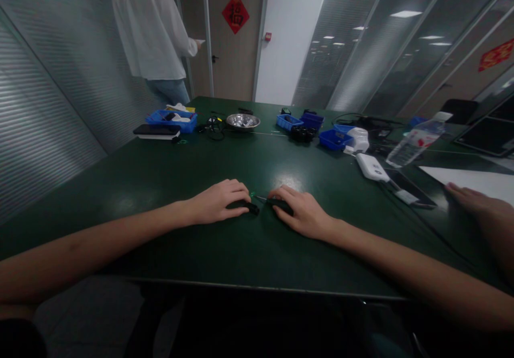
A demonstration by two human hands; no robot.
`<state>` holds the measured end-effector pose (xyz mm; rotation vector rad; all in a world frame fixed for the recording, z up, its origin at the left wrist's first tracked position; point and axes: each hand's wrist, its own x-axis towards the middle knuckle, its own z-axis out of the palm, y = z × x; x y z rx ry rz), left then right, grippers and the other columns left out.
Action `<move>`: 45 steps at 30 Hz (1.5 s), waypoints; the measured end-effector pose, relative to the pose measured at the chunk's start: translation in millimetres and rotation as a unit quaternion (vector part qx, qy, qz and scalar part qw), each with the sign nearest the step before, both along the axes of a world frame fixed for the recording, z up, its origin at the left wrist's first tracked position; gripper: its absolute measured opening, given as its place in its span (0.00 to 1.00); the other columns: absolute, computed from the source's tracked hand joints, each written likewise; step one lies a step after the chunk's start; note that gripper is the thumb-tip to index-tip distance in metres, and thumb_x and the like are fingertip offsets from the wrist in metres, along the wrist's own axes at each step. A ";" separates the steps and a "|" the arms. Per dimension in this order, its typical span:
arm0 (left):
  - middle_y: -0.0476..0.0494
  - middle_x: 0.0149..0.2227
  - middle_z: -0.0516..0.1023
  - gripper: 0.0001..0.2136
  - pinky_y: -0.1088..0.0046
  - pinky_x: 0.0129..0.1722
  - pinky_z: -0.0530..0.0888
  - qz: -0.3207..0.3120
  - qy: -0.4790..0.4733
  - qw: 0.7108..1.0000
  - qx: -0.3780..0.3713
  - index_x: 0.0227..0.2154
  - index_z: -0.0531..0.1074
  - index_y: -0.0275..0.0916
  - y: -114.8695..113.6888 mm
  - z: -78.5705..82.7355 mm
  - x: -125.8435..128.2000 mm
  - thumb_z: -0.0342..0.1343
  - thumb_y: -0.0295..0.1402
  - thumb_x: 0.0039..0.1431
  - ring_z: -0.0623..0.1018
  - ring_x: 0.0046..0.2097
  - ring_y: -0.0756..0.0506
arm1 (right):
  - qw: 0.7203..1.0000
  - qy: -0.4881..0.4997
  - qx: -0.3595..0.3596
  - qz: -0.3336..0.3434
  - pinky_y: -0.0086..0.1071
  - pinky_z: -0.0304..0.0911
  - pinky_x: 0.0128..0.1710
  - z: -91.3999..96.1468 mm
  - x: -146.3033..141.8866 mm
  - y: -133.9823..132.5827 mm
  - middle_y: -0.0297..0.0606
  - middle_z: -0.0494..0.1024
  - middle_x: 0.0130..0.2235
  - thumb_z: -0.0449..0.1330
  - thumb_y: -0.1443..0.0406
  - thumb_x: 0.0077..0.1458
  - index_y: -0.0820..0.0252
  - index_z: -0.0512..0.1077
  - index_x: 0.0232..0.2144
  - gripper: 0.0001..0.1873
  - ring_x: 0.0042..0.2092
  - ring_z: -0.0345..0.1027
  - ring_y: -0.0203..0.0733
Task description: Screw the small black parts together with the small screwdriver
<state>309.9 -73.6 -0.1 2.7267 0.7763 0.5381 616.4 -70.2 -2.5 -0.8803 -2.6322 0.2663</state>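
Note:
My left hand (227, 200) rests low over the dark green table, closed around a black rod-like object (252, 208) whose blunt end sticks out past the thumb. What kind of object it is, I cannot make out. Facing it, my right hand (303, 210) is wrapped around a screwdriver (281, 206) with a black handle. Its thin metal shaft points left, toward my left fingers. Near the shaft's tip is a tiny green thing (252, 194), too small to name. The palm sides of both hands are hidden.
Across the table's far side stand blue bins (335, 139), a metal bowl (243, 122) and a black cable (216, 128). To the right are a white device (371, 166), a tilted plastic bottle (417, 141) and another person's hand (474, 200). A person (155, 31) stands beyond.

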 end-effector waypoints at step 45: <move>0.36 0.57 0.76 0.19 0.57 0.57 0.69 0.011 -0.014 1.000 0.009 0.59 0.71 0.39 -1.2 1.3 3.0 0.54 0.40 0.70 0.72 0.59 0.37 | 1.000 -0.013 -0.006 0.003 0.37 0.68 0.43 3.1 -1.1 -1.2 0.40 0.75 0.49 0.56 0.64 0.68 0.54 0.66 0.55 0.14 0.43 0.73 0.44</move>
